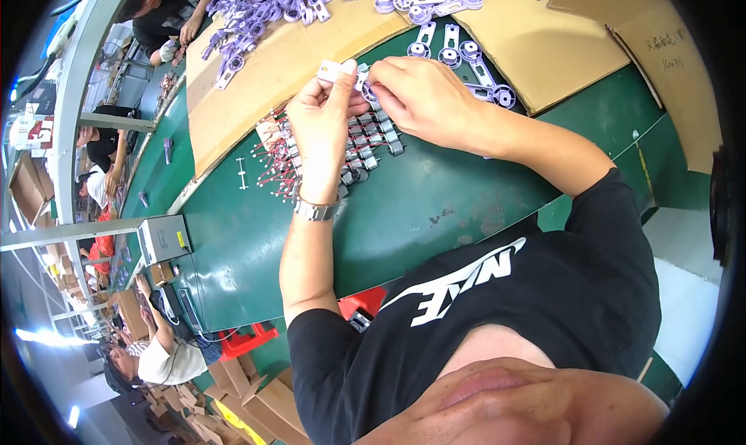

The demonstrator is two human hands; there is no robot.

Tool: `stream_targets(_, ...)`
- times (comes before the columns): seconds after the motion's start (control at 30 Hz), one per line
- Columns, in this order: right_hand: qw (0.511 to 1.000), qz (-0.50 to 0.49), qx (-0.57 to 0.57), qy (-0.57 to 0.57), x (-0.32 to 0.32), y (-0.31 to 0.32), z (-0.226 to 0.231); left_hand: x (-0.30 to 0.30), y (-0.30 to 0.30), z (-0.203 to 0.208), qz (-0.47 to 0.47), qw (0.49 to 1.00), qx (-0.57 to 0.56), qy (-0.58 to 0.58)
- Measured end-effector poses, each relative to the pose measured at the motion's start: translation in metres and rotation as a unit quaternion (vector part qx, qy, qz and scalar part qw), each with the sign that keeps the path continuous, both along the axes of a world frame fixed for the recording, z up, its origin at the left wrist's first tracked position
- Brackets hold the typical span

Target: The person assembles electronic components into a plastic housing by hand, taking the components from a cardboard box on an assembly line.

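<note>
My left hand holds a light purple plastic housing between thumb and fingers, above the green table. The housing has a flat end with a slot and a round end. My right hand is closed at the round end, its fingertips pinching there; whether a smaller piece is between them is hidden. Under my hands lie rows of small grey motors with red wires. Several more purple housings with round ends lie just beyond my right hand.
A heap of purple parts covers cardboard at the far side. More cardboard lies at the right. A small white connector strip sits left of the motors. A grey box stands at the left edge. Other people work along the left.
</note>
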State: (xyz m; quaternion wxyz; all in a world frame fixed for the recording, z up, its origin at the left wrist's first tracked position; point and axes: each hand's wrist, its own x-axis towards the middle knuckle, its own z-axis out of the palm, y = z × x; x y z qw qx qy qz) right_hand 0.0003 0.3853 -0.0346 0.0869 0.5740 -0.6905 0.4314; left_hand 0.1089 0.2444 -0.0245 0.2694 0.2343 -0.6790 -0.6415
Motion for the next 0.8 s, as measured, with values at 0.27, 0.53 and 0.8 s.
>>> stream_targets(0.27,1.0,-0.012,-0.011,-0.019,0.0,-0.007,-0.001,-0.001,0.003,0.002,-0.018,0.998,0.056,0.035)
stream_targets(0.53,0.991,0.046,0.028,-0.122,-0.014,0.01,0.024,-0.002,0.001,0.005,0.014,0.997,0.045,0.059)
stream_targets(0.8,0.996,0.024,-0.002,-0.08,-0.007,0.006,0.023,-0.002,0.006,0.0,0.011,0.997,0.024,0.069)
